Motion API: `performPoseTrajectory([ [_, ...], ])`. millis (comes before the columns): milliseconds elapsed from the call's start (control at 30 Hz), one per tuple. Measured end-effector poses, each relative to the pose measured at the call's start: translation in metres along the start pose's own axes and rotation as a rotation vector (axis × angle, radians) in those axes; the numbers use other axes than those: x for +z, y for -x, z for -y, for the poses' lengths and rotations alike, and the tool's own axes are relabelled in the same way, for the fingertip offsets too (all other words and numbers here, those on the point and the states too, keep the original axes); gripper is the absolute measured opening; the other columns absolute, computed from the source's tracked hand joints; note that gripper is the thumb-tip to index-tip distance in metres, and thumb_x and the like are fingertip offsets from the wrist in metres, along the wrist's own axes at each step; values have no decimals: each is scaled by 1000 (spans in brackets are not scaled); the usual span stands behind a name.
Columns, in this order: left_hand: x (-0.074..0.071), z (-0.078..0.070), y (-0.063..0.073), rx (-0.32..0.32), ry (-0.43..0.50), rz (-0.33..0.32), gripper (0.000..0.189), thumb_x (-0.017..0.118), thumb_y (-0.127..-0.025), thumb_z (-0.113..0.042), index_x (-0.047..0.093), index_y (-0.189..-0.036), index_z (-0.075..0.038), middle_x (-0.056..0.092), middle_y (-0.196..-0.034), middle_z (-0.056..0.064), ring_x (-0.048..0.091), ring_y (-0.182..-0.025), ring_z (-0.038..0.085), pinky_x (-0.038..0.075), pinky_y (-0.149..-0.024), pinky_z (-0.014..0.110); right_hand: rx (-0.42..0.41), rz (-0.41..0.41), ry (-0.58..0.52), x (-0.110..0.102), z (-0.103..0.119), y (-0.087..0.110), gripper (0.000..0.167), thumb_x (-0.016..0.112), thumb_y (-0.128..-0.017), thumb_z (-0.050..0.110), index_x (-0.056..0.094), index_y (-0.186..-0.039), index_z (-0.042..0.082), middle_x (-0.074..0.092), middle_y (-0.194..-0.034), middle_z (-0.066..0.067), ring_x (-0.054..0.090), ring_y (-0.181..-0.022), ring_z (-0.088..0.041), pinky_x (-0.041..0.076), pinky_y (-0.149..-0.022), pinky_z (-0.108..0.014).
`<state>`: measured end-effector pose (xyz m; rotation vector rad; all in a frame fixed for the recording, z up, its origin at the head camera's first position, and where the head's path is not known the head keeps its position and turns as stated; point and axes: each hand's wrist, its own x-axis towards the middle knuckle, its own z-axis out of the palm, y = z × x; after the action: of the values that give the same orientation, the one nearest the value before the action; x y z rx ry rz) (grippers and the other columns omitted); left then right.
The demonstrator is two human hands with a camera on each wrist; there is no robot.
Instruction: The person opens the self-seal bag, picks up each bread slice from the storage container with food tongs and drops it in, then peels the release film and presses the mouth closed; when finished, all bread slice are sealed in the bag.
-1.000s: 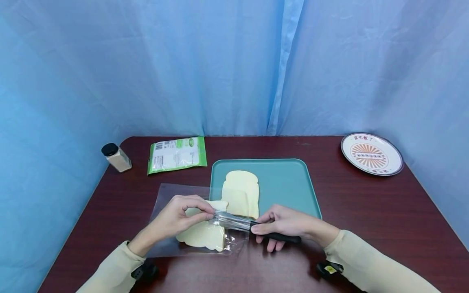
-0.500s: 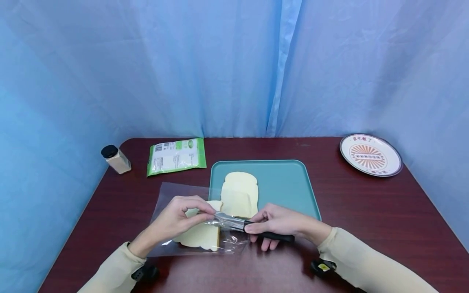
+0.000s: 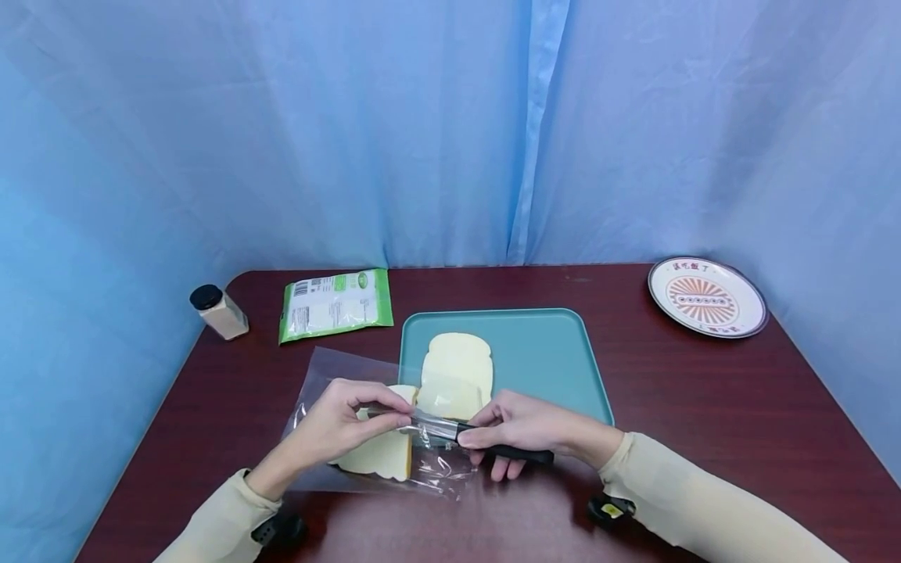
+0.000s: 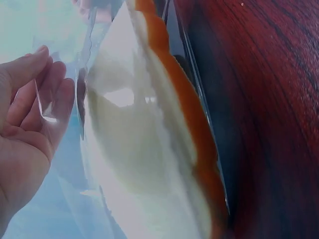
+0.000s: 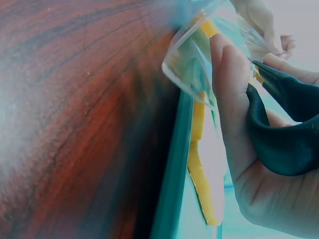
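Note:
My right hand (image 3: 517,430) grips black-handled scissors (image 3: 439,427), whose loops show in the right wrist view. Their metal blades point left, at the edge of a clear plastic bag (image 3: 320,383). With thumb and fingers, my left hand (image 3: 355,413) pinches that bag close to the blade tips. Inside the bag lies a bread slice (image 3: 380,457), its brown crust clear in the left wrist view. A second bread slice (image 3: 457,363) lies on a teal tray (image 3: 542,352), partly under the bag's film. The left hand covers the blade tips in the head view.
A white and green packet (image 3: 336,303) lies at the back left, beside a black-capped shaker jar (image 3: 221,311). At the back right is a patterned white plate (image 3: 707,297). Blue curtains (image 3: 436,133) surround the dark red table (image 3: 704,407).
My right hand and the scissors have moved left, bringing the blades further toward my left hand. The bagged bread slice has shifted slightly left. My left hand keeps its pinch.

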<state>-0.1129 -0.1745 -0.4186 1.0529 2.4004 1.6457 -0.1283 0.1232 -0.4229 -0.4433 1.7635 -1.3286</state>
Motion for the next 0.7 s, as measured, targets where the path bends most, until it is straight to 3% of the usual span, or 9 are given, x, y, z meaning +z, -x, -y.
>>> performPoseTrajectory([
  [400, -1, 0, 1, -22, 10, -26, 12, 79, -89, -5, 78, -101, -4, 76, -97, 1, 69, -79, 13, 55, -58, 30, -1, -4, 3, 1, -2, -3, 32, 70, -98, 30, 74, -103, -1, 73, -86, -13, 68, -56, -17, 54, -46, -26],
  [700, -13, -5, 2, -19, 13, -19, 13, 78, -88, -3, 78, -101, -5, 76, -97, 8, 71, -87, 16, 57, -65, 29, -15, -14, 11, 9, 4, -6, 31, 71, -97, 32, 75, -102, 1, 74, -87, -13, 69, -56, -18, 55, -47, -28],
])
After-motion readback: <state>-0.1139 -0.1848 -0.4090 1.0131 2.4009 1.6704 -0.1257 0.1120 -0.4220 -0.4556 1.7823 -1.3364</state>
